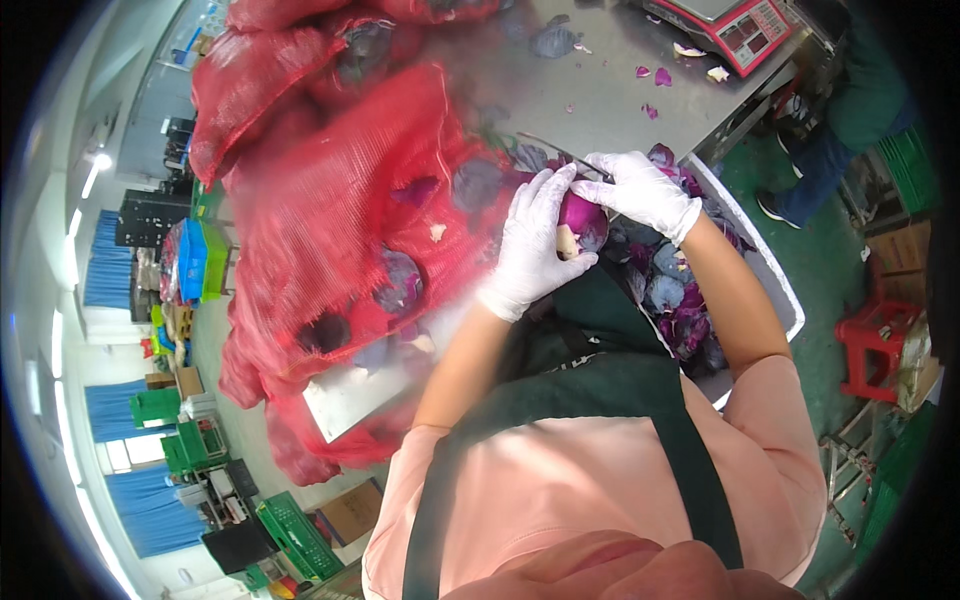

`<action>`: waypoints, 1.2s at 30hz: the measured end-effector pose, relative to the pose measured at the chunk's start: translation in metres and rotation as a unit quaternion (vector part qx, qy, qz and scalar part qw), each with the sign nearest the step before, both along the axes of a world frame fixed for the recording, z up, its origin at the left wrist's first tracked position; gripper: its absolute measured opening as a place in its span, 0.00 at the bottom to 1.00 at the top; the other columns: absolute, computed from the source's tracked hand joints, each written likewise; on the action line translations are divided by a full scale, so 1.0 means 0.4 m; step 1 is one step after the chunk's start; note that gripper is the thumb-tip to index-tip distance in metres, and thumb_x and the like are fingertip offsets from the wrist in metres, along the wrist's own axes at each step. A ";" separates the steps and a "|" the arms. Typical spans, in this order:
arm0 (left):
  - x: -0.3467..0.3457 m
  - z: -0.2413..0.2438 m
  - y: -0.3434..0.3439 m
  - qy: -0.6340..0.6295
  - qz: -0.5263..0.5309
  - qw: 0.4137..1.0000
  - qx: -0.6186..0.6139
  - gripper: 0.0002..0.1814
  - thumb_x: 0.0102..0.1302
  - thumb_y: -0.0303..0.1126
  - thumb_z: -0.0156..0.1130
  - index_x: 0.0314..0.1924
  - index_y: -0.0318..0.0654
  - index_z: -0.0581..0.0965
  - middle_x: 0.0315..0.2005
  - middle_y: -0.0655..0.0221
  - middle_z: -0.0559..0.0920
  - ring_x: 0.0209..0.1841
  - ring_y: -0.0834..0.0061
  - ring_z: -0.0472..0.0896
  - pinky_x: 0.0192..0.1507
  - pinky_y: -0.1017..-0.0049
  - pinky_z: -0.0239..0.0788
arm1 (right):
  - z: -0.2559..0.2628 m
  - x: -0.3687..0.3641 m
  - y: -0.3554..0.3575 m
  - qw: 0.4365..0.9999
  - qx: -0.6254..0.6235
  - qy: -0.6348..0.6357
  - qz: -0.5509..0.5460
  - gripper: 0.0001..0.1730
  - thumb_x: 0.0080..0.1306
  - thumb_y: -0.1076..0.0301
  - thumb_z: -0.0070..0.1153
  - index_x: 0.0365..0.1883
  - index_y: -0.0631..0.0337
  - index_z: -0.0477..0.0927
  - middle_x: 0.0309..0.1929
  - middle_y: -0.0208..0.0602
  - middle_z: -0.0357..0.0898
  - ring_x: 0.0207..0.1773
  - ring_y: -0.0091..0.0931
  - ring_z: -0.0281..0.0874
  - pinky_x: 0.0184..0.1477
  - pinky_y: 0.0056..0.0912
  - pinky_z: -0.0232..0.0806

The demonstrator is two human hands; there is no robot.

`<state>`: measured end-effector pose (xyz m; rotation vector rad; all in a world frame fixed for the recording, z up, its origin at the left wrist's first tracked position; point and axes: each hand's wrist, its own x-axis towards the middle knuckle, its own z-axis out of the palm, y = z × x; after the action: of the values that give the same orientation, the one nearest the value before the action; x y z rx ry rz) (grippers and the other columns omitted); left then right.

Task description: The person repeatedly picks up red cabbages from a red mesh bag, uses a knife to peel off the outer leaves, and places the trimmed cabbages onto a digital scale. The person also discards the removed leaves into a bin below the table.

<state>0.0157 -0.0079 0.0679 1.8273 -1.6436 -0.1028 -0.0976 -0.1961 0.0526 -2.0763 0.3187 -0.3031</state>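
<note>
Both my hands wear thin white gloves. My left hand (pixel 534 240) grips a red cabbage (pixel 583 221) from its left side, fingers over the top and thumb below. At the cabbage's upper right is my right hand (pixel 641 187), which holds a knife (pixel 574 159) with its thin blade pointing up and left; the handle is mostly hidden in the fingers. A pale cut patch shows on the cabbage near my left thumb. Close to its left, red mesh sacks (pixel 322 195) hold more red cabbages, some of them at an opening.
A white foam box (pixel 780 277) full of cabbage leaves stands at my right. On the metal table (pixel 600 97) lie leaf scraps and a red scale (pixel 739 34). Another person's legs (pixel 817 169) are at the upper right, and a red stool (pixel 874 341) stands on the floor.
</note>
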 end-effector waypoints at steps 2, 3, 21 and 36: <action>0.001 -0.004 0.003 -0.021 0.005 1.000 0.003 0.59 0.41 0.33 0.83 0.74 0.34 0.62 0.68 0.50 0.70 0.72 0.47 0.67 0.75 0.56 0.58 | 0.050 0.010 -0.001 0.999 -0.033 0.012 0.037 0.25 0.72 0.52 0.58 0.51 0.68 0.83 0.43 0.59 0.85 0.48 0.47 0.86 0.54 0.44 0.75; -0.006 -0.008 0.005 -0.025 0.006 1.000 0.007 0.59 0.41 0.33 0.83 0.74 0.34 0.62 0.68 0.50 0.70 0.71 0.47 0.68 0.75 0.56 0.59 | 0.060 0.011 -0.003 0.994 -0.099 0.035 0.044 0.22 0.71 0.54 0.57 0.47 0.68 0.84 0.40 0.59 0.85 0.45 0.49 0.85 0.52 0.46 0.76; 0.023 -0.004 0.011 -0.020 0.017 1.000 -0.003 0.50 0.41 0.37 0.83 0.67 0.38 0.70 0.67 0.51 0.74 0.69 0.47 0.70 0.72 0.55 0.61 | -0.025 -0.029 0.040 0.995 0.028 0.069 -0.068 0.28 0.65 0.63 0.60 0.62 0.67 0.78 0.51 0.61 0.84 0.54 0.48 0.85 0.59 0.42 0.73; 0.051 -0.012 0.113 0.055 0.056 0.996 0.039 0.60 0.41 0.33 0.81 0.75 0.37 0.61 0.76 0.48 0.62 0.75 0.47 0.62 0.77 0.56 0.55 | 0.077 0.012 0.030 0.995 -0.044 0.084 -0.038 0.34 0.67 0.42 0.64 0.60 0.60 0.81 0.51 0.54 0.87 0.54 0.43 0.87 0.57 0.43 0.75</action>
<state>0.0362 0.0372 0.0631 1.9327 -1.4770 -0.2187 -0.0928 -0.1839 0.0836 -2.1856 0.4951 -0.1909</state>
